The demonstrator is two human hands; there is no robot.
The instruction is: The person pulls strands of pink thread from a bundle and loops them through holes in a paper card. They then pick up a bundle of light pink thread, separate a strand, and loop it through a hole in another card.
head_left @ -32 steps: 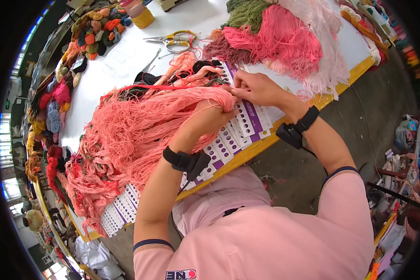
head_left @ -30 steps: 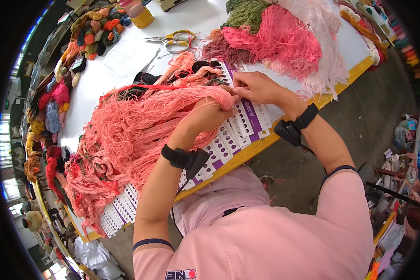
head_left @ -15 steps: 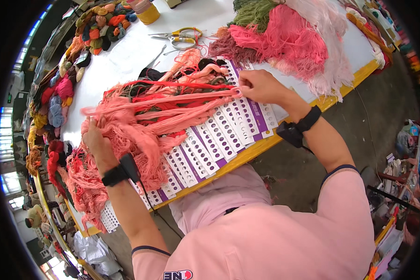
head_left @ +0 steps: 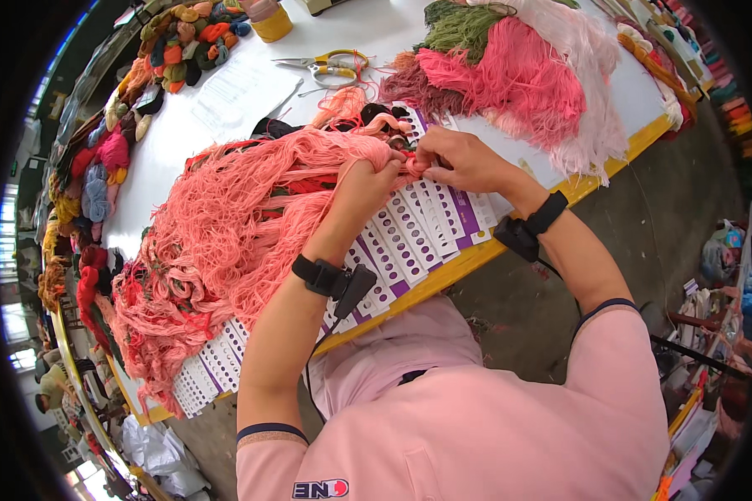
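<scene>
A large spread of salmon-pink yarn (head_left: 234,209) covers the near part of the table, with red, dark green and black strands showing beneath. My left hand (head_left: 366,188) is closed around the salmon yarn near its gathered right end. Right beside it, my right hand (head_left: 459,159) pinches the knotted or looped end of the same yarn, fingers bent together. Under the yarn lies a row of white and purple cards (head_left: 401,242) with punched holes, fanned along the table's near edge. Some of their far ends are hidden by yarn.
Yellow-handled scissors (head_left: 334,68) lie beyond the yarn, near a paper sheet (head_left: 246,90). At the back stands a yellow-and-pink jar (head_left: 269,23). Green, pink and white yarn bundles (head_left: 526,71) are at far right. Colourful skeins (head_left: 113,154) line the left edge. The table has a yellow edge (head_left: 468,255).
My left hand has moved right and up from the yarn's left side to beside my right hand. The stretched strands now lie bunched and loose over the table. My right hand has barely moved.
</scene>
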